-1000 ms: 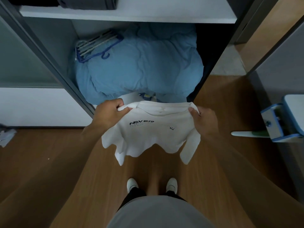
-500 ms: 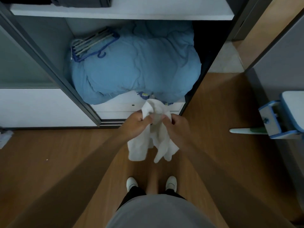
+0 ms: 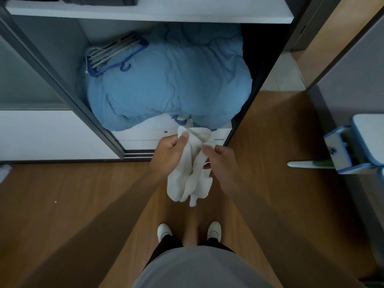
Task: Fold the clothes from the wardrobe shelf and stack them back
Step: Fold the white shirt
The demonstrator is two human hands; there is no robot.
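White garment (image 3: 191,175): bunched, hanging between our hands, in front of the open wardrobe, above the wooden floor (image 3: 72,194).
Left hand (image 3: 168,150): fingers curled, thumb pinching the top edge.
Right hand (image 3: 222,161): fingers and thumb clamped on its right side.
Behind: we see a blue duvet (image 3: 170,80) with hangers (image 3: 112,53) on it, under the white shelf (image 3: 187,17).

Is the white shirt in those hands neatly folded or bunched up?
Bunched up: the white shirt hangs crumpled in loose wrinkles, gripped by the left hand and right hand.

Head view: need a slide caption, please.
Left hand and right hand grip a bunched white shirt before the open wardrobe.
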